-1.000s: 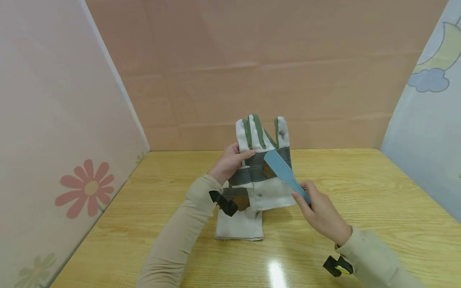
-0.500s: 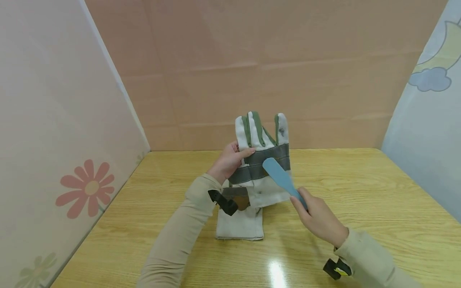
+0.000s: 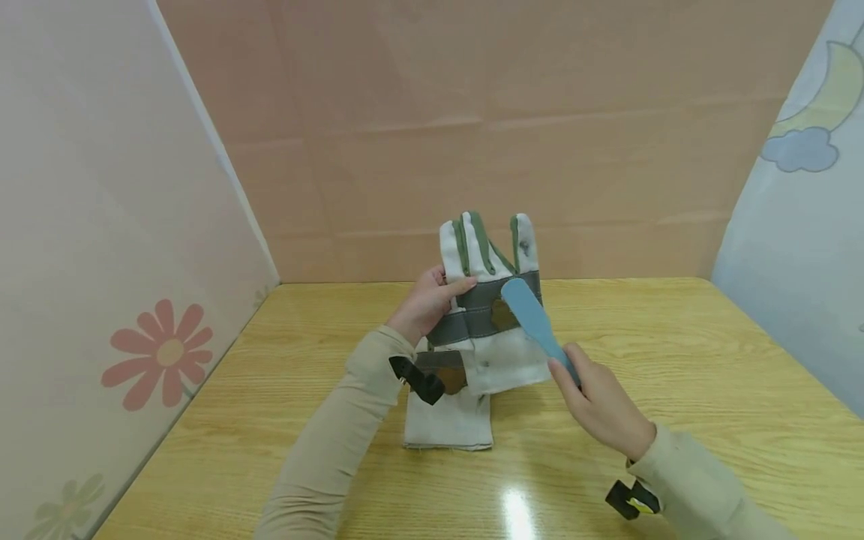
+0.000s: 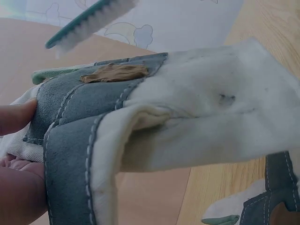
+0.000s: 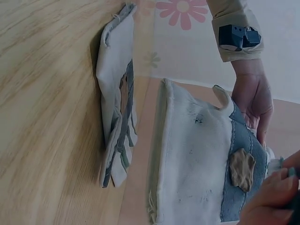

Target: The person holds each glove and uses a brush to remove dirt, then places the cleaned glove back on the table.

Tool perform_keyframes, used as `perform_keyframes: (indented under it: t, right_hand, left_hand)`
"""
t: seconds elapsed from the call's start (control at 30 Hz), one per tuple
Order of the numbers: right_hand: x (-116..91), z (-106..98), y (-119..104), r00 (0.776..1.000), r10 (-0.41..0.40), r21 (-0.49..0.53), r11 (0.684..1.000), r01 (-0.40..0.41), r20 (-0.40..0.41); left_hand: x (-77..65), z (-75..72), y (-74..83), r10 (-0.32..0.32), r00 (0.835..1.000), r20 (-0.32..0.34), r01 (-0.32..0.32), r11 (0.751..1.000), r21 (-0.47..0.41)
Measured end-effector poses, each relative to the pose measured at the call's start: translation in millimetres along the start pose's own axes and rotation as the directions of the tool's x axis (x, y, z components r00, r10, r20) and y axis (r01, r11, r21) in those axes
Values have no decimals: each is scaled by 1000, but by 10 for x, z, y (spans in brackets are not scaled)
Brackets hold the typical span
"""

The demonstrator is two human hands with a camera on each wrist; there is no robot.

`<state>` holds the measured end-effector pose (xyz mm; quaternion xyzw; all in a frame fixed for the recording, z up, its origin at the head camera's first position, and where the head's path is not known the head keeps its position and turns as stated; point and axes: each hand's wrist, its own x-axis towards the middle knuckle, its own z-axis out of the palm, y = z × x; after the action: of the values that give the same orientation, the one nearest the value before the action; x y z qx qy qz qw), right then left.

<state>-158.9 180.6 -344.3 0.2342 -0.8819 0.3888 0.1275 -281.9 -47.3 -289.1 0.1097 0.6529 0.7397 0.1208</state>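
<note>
My left hand (image 3: 432,300) pinches a white work glove (image 3: 506,364) by its edge, thumb over the grey band, and holds it raised with its fingers upward. On that band sits a wrinkled brown patch (image 5: 242,169); dark marks dot the white cloth. My right hand (image 3: 604,405) grips the handle of a blue brush (image 3: 529,311). Its white bristles face the glove, and the left wrist view shows the brush head (image 4: 89,23) apart from the brown patch. A second glove (image 3: 448,424), also with a brown patch, lies on the table beneath, partly hidden by the left wrist.
The wooden table (image 3: 270,420) reaches back to a tan backdrop (image 3: 378,150). A pale side panel with a red flower (image 3: 169,352) stands at left, and another with a moon and cloud (image 3: 803,148) at right. Black cameras are strapped to both wrists.
Half a second ago the brush lay lower, covering the brown patch. It has since moved up and slightly right, showing part of the patch. The left hand keeps its grip on the glove.
</note>
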Motion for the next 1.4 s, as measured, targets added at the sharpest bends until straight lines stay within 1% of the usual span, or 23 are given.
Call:
perform_keyframes:
  t: [0.1, 0.17, 0.23, 0.3, 0.5, 0.63, 0.73, 0.8, 0.87, 0.93, 1.03, 1.17, 1.4]
  right_hand:
    - [44, 29, -6, 1000, 1, 14, 1000, -2, 27]
    - [57, 50, 0, 997, 25, 17, 1000, -26, 74]
    - [54, 67, 12, 990, 59, 9, 998, -61, 124]
    - [42, 75, 28, 983, 88, -2, 996, -89, 159]
    - [-6, 64, 89, 974, 101, -33, 995, -96, 204]
    - [-34, 39, 98, 972, 107, -34, 994, -102, 207]
    - [-36, 18, 68, 984, 58, -17, 998, -56, 167]
    - [-22, 12, 37, 992, 8, -9, 1000, -7, 128]
    - [2, 14, 10, 995, -30, -8, 999, 31, 93]
    - [27, 20, -14, 996, -36, -3, 999, 37, 79]
    - [52, 39, -23, 996, -11, 9, 1000, 10, 94]
    - [52, 60, -2, 989, 33, 19, 999, -37, 146]
    - [-2, 68, 61, 980, 57, 2, 998, -58, 190]
  left_hand:
    - [1, 24, -1, 1, 1000, 6, -1, 1000, -14]
    - [-2, 39, 2, 4, 1000, 8, -4, 1000, -24]
    - [-7, 51, 9, 9, 1000, 4, -9, 1000, -22]
    - [-14, 53, 15, 8, 1000, -4, -8, 1000, -15]
    - [-40, 41, 31, 10, 999, -32, -10, 1000, -3]
    - [-51, 38, 48, 9, 999, -42, -10, 1000, -18]
    - [-52, 50, 53, -3, 999, -38, 2, 1000, -16]
    - [-55, 62, 51, -10, 999, -36, 10, 1000, -9]
    - [-57, 71, 44, -18, 999, -35, 18, 1000, 0]
    - [-58, 78, 32, -21, 999, -33, 21, 1000, 8]
    - [-59, 88, 25, -23, 999, -35, 23, 1000, 12]
    - [-61, 100, 35, -19, 999, -44, 19, 1000, 4]
    - [-59, 78, 51, 6, 998, -69, -8, 1000, -24]
